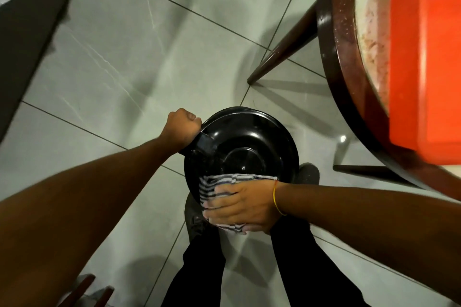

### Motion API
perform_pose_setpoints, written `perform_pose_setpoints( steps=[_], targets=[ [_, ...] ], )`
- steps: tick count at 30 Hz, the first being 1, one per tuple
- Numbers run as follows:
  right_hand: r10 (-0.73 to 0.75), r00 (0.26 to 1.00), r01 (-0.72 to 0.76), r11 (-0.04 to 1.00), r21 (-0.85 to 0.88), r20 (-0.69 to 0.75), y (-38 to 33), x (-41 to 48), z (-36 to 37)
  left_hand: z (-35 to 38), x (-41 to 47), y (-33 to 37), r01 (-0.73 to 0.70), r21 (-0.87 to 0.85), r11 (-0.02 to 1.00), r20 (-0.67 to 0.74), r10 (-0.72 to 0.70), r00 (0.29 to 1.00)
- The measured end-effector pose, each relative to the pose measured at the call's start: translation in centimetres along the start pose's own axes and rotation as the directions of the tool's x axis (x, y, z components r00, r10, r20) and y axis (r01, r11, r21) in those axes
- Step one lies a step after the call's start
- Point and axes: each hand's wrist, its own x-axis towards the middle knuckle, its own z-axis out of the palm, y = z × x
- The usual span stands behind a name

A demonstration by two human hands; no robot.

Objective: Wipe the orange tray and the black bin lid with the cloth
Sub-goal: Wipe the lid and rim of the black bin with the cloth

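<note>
Left forearm (82, 197) leads to the left hand (183, 127), fisted on the rim of the black bin lid (249, 142) over the floor. Right hand (243, 203) presses the striped cloth (212, 185) flat on its near edge. Steady the rim; wipe in overlapping arcs. Orange tray (426, 62) rests on the table (331, 40).

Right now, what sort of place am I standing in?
Probably a home dining or kitchen area, though I can't be sure. The floor is pale glossy tile, a round dark-wood table holds an orange tray, and you're wiping a black bin lid with a striped cloth.
</note>
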Motion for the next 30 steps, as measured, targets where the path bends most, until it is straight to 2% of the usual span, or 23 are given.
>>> perform_pose_setpoints(
  steps=[2, 3, 5, 7, 9, 11, 13, 14, 15, 16, 17, 18, 19, 20, 21, 23, 24, 26, 28, 30],
  targets=[
    [0.197, 0.980, -0.192, 0.976, 0.102, -0.034, -0.3, -1.7, 0.3, 0.1, -0.3, -0.5, 0.060, -0.061, 0.996, -0.040, -0.062, 0.997],
    [0.324, 0.945, -0.313, 0.939, 0.144, -0.055, -0.6, -2.4, 0.4, 0.2, -0.5, -0.7, 0.097, -0.099, 0.990, -0.050, -0.102, 0.993],
    [0.599, 0.794, -0.571, 0.794, 0.207, -0.104, -1.3, -3.0, 0.6, 0.2, -0.9, -0.9, 0.158, -0.160, 0.974, -0.056, -0.168, 0.984],
    [0.824, 0.551, -0.782, 0.566, 0.260, -0.136, -2.1, -2.4, 0.6, 0.4, -1.2, -0.8, 0.138, -0.159, 0.978, -0.121, -0.158, 0.980],
    [0.960, 0.257, -0.906, 0.279, 0.317, -0.108, -2.7, -0.8, 0.4, 0.6, -1.3, -0.8, 0.114, -0.136, 0.984, -0.166, -0.136, 0.977],
    [0.996, -0.089, -0.928, -0.072, 0.364, -0.030, -2.7, 1.4, -0.1, 0.6, -1.3, -0.7, 0.122, -0.126, 0.985, -0.177, -0.143, 0.974],
    [0.913, -0.406, -0.836, -0.385, 0.391, 0.031, -2.0, 3.7, -0.9, 0.5, -1.4, -0.5, 0.137, -0.112, 0.984, -0.172, -0.155, 0.973],
    [0.857, -0.512, -0.775, -0.488, 0.401, 0.054, -1.4, 4.7, -1.3, 0.4, -1.4, -0.4, 0.134, -0.102, 0.986, -0.171, -0.150, 0.974],
    [0.816, -0.574, -0.730, -0.548, 0.407, 0.070, -0.9, 5.4, -1.5, 0.4, -1.5, -0.3, 0.126, -0.094, 0.988, -0.170, -0.141, 0.975],
    [0.799, -0.596, -0.712, -0.573, 0.406, 0.081, -0.5, 5.8, -1.6, 0.3, -1.5, -0.3, 0.120, -0.094, 0.988, -0.165, -0.135, 0.977],
    [0.804, -0.588, -0.719, -0.569, 0.400, 0.087, -0.3, 5.9, -1.4, 0.3, -1.5, -0.4, 0.117, -0.101, 0.988, -0.160, -0.132, 0.978],
    [0.832, -0.548, -0.750, -0.532, 0.393, 0.081, -0.2, 5.7, -1.1, 0.3, -1.5, -0.4, 0.123, -0.115, 0.986, -0.156, -0.140, 0.978],
    [0.879, -0.472, -0.799, -0.457, 0.390, 0.063, -0.2, 5.2, -0.8, 0.3, -1.5, -0.6, 0.136, -0.127, 0.982, -0.154, -0.155, 0.976],
    [0.934, -0.355, -0.856, -0.339, 0.390, 0.033, -0.2, 4.7, -0.6, 0.4, -1.4, -0.8, 0.145, -0.131, 0.981, -0.158, -0.165, 0.974],
    [0.980, -0.198, -0.903, -0.181, 0.389, -0.003, -0.1, 4.2, -0.5, 0.4, -1.4, -0.9, 0.141, -0.131, 0.981, -0.170, -0.163, 0.972],
    [0.980, 0.182, -0.910, 0.197, 0.364, -0.075, 0.2, 3.4, -0.5, 0.6, -1.3, -1.0, 0.128, -0.131, 0.983, -0.193, -0.152, 0.969],
    [0.926, 0.364, -0.864, 0.377, 0.334, -0.102, 0.6, 3.0, -0.6, 0.6, -1.3, -0.9, 0.127, -0.118, 0.985, -0.196, -0.149, 0.969],
    [0.754, 0.645, -0.709, 0.652, 0.268, -0.126, 1.9, 2.3, -0.7, 0.6, -1.2, -0.8, 0.116, -0.070, 0.991, -0.198, -0.128, 0.972],
    [0.538, 0.835, -0.507, 0.834, 0.219, -0.115, 3.6, 1.9, -0.9, 0.6, -1.2, -0.7, 0.107, -0.045, 0.993, -0.196, -0.114, 0.974],
    [0.328, 0.941, -0.309, 0.934, 0.182, -0.088, 5.3, 1.9, -1.1, 0.6, -1.0, -0.7, 0.113, -0.031, 0.993, -0.182, -0.117, 0.976]
  ],
)
